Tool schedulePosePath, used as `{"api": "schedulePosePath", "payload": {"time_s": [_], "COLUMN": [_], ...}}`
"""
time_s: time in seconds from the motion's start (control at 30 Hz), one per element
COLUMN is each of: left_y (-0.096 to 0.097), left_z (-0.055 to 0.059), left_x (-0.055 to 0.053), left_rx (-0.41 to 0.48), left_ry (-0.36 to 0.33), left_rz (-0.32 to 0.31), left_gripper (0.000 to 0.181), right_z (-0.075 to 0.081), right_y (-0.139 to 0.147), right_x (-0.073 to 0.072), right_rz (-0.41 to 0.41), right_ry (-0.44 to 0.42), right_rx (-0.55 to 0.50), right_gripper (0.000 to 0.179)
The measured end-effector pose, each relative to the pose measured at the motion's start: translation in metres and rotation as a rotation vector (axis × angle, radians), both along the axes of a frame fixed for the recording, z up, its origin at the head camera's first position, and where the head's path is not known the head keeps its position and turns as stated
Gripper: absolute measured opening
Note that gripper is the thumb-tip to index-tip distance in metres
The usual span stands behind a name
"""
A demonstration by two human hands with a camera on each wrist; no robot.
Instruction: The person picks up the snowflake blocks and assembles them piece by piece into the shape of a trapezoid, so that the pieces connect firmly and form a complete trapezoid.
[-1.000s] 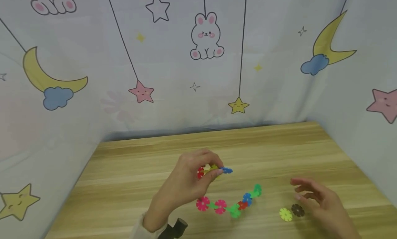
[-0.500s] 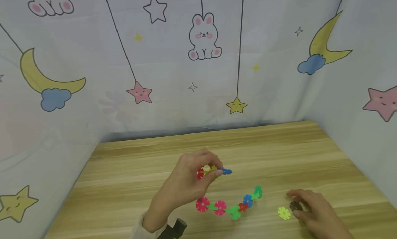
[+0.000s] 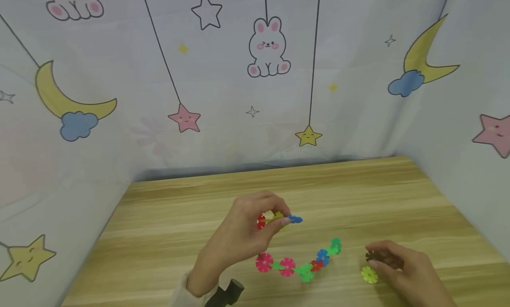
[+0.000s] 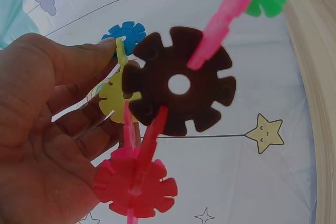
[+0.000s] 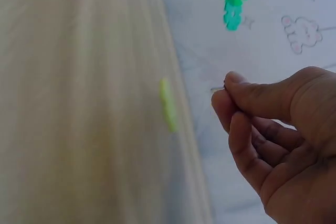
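My left hand [image 3: 243, 234] pinches the chain of notched plastic flower discs between thumb and fingers, near the blue disc [image 3: 296, 219] at its end. Behind the fingers a yellow disc [image 4: 111, 103] and a red disc [image 4: 163, 190] join on, then a dark brown disc [image 4: 212, 98] slotted edge-on into its neighbours. The rest of the chain curves below the hand through a pink disc [image 3: 287, 267] to a green disc [image 3: 336, 245]. My right hand [image 3: 414, 267] pinches a loose dark brown disc [image 3: 372, 255], mostly covered by the fingers in the right wrist view.
A loose yellow-green disc [image 3: 369, 275] lies on the wood-grain table [image 3: 199, 192], just below the right fingertips in the head view. A white printed cloth [image 3: 223, 76] stands around the back and sides. A black wrist mount [image 3: 227, 293] sits at the left wrist.
The right hand has come down to the loose brown disc, pinched it, and shifted it slightly up and left, past the yellow-green disc. The left hand keeps its grip on the chain.
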State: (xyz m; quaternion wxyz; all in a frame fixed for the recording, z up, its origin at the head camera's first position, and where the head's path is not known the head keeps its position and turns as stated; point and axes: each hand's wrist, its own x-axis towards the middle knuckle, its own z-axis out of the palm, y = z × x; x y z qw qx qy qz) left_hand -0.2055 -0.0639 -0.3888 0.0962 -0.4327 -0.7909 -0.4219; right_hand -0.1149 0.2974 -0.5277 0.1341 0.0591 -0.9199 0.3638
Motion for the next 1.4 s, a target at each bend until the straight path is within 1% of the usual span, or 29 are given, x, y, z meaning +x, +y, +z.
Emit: {"api": "schedulePosePath", "payload": {"time_s": [0.1,0.27,0.33,0.47,0.53,0.67,0.77,0.9,0.97,1.03,1.2,1.33,1.4], "left_y": [0.0,-0.001,-0.002,-0.003,-0.004,-0.003,-0.003,-0.003,-0.003,-0.004,-0.006,-0.007,-0.008], "left_z": [0.001,0.002,0.003,0.004,0.004,0.004,0.004,0.004,0.004,0.005,0.007,0.007,0.007], "left_x": [-0.001,-0.002,-0.002,-0.002,-0.002,-0.002,-0.001,0.0,0.0,0.0,0.001,0.001,0.001], "left_rx": [0.005,0.005,0.005,0.01,0.011,0.015,0.011,0.008,0.009,0.01,0.012,0.019,0.02], "left_ry": [0.002,0.005,0.005,0.003,0.003,0.001,0.003,0.01,0.011,0.015,0.028,0.026,0.021], "left_rz": [0.004,0.02,0.022,0.022,0.021,0.02,0.021,0.025,0.027,0.026,0.026,0.029,0.027], "left_gripper": [0.006,0.003,0.004,0.004,0.003,0.004,0.008,0.01,0.011,0.01,0.01,0.011,0.011], "right_z": [0.016,0.041,0.051,0.069,0.077,0.085,0.088,0.091,0.095,0.099,0.113,0.121,0.125], "right_y": [-0.009,-0.022,-0.027,-0.039,-0.045,-0.056,-0.062,-0.068,-0.071,-0.074,-0.089,-0.1,-0.103], "right_x": [-0.003,-0.012,-0.015,-0.02,-0.023,-0.029,-0.033,-0.037,-0.04,-0.042,-0.048,-0.051,-0.051], "right_rz": [0.012,0.092,0.108,0.13,0.148,0.2,0.257,0.317,0.335,0.354,0.426,0.496,0.497], "right_ry": [-0.011,0.07,0.073,0.054,0.067,0.124,0.167,0.202,0.206,0.189,0.149,0.181,0.174], "right_rx": [-0.049,-0.095,-0.096,-0.11,-0.126,-0.161,-0.189,-0.196,-0.194,-0.211,-0.306,-0.354,-0.366], "right_gripper": [0.029,0.031,0.032,0.035,0.035,0.034,0.035,0.037,0.037,0.036,0.033,0.034,0.034]}}
